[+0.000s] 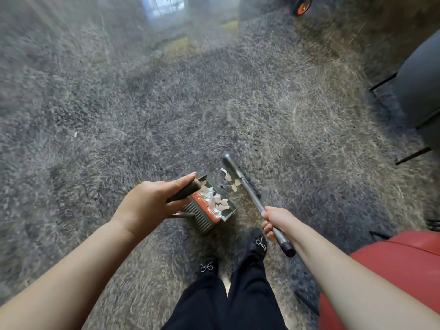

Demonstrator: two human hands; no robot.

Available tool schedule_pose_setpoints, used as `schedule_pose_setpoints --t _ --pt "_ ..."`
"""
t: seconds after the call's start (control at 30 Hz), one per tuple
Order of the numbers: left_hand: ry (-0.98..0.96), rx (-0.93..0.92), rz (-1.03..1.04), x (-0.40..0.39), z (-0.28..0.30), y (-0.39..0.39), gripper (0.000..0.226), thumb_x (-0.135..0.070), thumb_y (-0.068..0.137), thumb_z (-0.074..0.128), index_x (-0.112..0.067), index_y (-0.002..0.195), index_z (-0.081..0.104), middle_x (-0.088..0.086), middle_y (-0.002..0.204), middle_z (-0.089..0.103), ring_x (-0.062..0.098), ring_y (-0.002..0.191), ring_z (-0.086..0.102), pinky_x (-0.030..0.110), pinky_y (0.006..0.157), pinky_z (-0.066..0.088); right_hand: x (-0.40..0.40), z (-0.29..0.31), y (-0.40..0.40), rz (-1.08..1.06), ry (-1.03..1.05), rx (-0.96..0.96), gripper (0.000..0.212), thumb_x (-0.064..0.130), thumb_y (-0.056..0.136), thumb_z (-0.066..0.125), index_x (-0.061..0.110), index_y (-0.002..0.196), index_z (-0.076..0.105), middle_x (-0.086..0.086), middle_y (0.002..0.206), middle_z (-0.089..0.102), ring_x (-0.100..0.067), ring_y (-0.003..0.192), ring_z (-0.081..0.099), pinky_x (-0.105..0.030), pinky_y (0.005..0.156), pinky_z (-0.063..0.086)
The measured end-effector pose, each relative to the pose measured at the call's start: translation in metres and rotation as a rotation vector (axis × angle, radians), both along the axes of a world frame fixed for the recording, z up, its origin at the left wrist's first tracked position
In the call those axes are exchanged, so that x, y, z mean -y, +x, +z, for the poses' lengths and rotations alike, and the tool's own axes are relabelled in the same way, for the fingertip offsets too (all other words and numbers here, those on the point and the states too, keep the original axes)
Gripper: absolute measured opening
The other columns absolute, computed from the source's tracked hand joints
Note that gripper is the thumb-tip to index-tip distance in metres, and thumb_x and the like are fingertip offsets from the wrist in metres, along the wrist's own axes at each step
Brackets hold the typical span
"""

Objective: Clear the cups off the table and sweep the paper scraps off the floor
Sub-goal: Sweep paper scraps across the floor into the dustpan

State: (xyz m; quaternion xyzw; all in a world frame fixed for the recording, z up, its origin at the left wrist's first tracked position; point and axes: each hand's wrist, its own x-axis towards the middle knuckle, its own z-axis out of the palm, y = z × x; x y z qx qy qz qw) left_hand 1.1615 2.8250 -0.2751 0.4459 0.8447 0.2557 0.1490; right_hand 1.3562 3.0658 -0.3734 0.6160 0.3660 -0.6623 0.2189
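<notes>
No legible writing or labels. Grey shag carpet (166, 110) covers the floor; red seat (392, 270) at lower right. Left hand (152, 203) grips the dustpan (209, 210) handle; white paper scraps (217, 201) lie inside. Right hand (273, 222) grips the broom (252, 198) shaft; more scraps (229, 178) lie on carpet beside its bristles.

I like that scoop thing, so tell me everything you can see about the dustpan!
The dustpan is a grey, ribbed box with an orange comb strip along its inner edge; it looks like plastic. It stands on the shaggy grey carpet, holding white paper scraps. The left hand grips its dark handle.
</notes>
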Motion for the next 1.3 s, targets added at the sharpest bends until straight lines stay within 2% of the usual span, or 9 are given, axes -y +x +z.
schedule_pose_setpoints --t 0.13,0.37,0.5,0.73,0.8,0.9,1.03,1.2,1.3 --pt "0.027 -0.042 0.005 0.01 -0.004 0.001 0.061 -0.058 0.079 0.051 -0.047 0.137 0.036 -0.006 0.083 0.072 0.014 0.067 0.067 0.03 0.061 0.052 0.024 0.001 -0.005 0.128 -0.006 0.019 0.051 0.01 0.1 0.033 0.028 0.148 0.029 -0.001 0.056 0.038 -0.005 0.03 0.033 -0.013 0.033 0.029" --pt "0.046 -0.061 -0.001 0.006 -0.005 -0.001 0.059 -0.059 0.079 0.047 -0.045 0.136 0.039 -0.003 0.086 0.074 0.018 0.068 0.068 0.029 0.06 0.054 0.061 0.038 0.01 0.24 -0.007 -0.001 0.044 0.007 0.099 0.033 0.025 0.139 0.039 -0.003 0.058 0.037 -0.004 0.03 0.031 -0.011 0.033 0.027" --pt "0.054 -0.046 -0.001 0.007 -0.005 0.001 0.061 -0.061 0.079 0.046 -0.048 0.137 0.033 -0.002 0.086 0.074 0.019 0.068 0.068 0.031 0.06 0.055 0.055 0.052 0.016 0.174 -0.013 -0.023 0.049 0.007 0.1 0.036 0.027 0.144 0.035 -0.002 0.056 0.038 -0.004 0.03 0.031 -0.011 0.033 0.026" --pt "0.06 -0.075 0.003 0.008 -0.006 0.004 0.059 -0.061 0.078 0.045 -0.048 0.135 0.036 -0.003 0.085 0.074 0.02 0.068 0.068 0.032 0.059 0.055 0.037 0.062 0.014 0.087 0.009 -0.045 0.049 0.008 0.1 0.037 0.03 0.144 0.035 -0.001 0.052 0.039 -0.004 0.03 0.031 -0.011 0.032 0.026" --pt "0.057 -0.082 -0.001 0.008 -0.006 0.005 0.058 -0.061 0.079 0.044 -0.047 0.135 0.036 -0.003 0.086 0.074 0.02 0.069 0.068 0.032 0.06 0.055 0.028 0.055 0.008 0.099 0.03 -0.038 0.05 0.008 0.1 0.036 0.031 0.144 0.034 0.0 0.048 0.04 -0.004 0.03 0.031 -0.011 0.032 0.027" --pt "0.054 -0.12 -0.005 0.007 -0.006 0.007 0.058 -0.059 0.08 0.045 -0.046 0.136 0.037 -0.005 0.082 0.073 0.019 0.065 0.067 0.029 0.058 0.054 0.013 0.039 -0.005 0.156 0.048 -0.011 0.05 0.009 0.1 0.034 0.03 0.146 0.03 -0.002 0.055 0.039 -0.004 0.029 0.033 -0.012 0.033 0.028" --pt "0.032 -0.139 -0.001 0.007 -0.005 0.01 0.058 -0.059 0.081 0.047 -0.047 0.136 0.038 -0.006 0.078 0.07 0.016 0.061 0.064 0.027 0.055 0.052 0.007 0.026 -0.011 0.21 -0.002 0.014 0.043 0.008 0.101 0.03 0.027 0.139 0.035 -0.002 0.059 0.036 -0.004 0.028 0.032 -0.011 0.033 0.028" --pt "0.006 -0.174 0.0 0.009 -0.002 0.016 0.057 -0.056 0.081 0.049 -0.044 0.136 0.039 -0.005 0.071 0.066 0.016 0.056 0.061 0.027 0.051 0.05 0.013 0.029 0.013 0.275 -0.062 0.015 0.047 0.01 0.1 0.034 0.03 0.142 0.035 0.001 0.045 0.041 -0.004 0.029 0.033 -0.01 0.034 0.028" --pt "-0.002 -0.121 0.086 0.023 -0.001 0.024 0.059 -0.054 0.081 0.05 -0.045 0.138 0.037 -0.005 0.081 0.071 0.013 0.064 0.066 0.027 0.058 0.051 0.012 0.037 0.02 0.333 -0.042 -0.002 0.047 0.01 0.1 0.035 0.029 0.143 0.035 0.0 0.048 0.041 -0.004 0.03 0.034 -0.01 0.035 0.028"
